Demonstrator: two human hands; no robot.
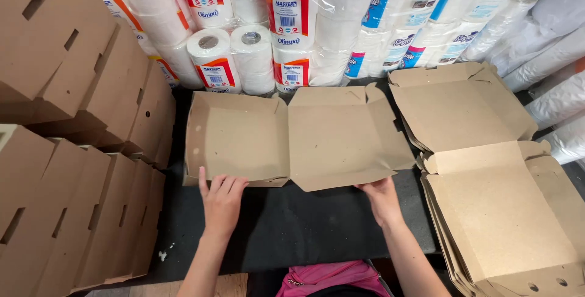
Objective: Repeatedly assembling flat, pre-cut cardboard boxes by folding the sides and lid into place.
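A brown cardboard clamshell box [292, 135] lies open on the dark table [286, 224]. Its left half has raised walls, its right half lies flatter. My left hand [220, 202] rests with fingers spread on the near wall of the left half. My right hand [381, 196] presses its fingers against the near edge of the right half. Neither hand holds anything lifted.
A stack of flat unfolded box blanks [487, 193] lies at the right. Rows of folded, nested boxes [73, 151] fill the left side. Wrapped packs of paper rolls [292, 23] stand along the back. White plastic-wrapped bundles [554, 59] lie at the far right.
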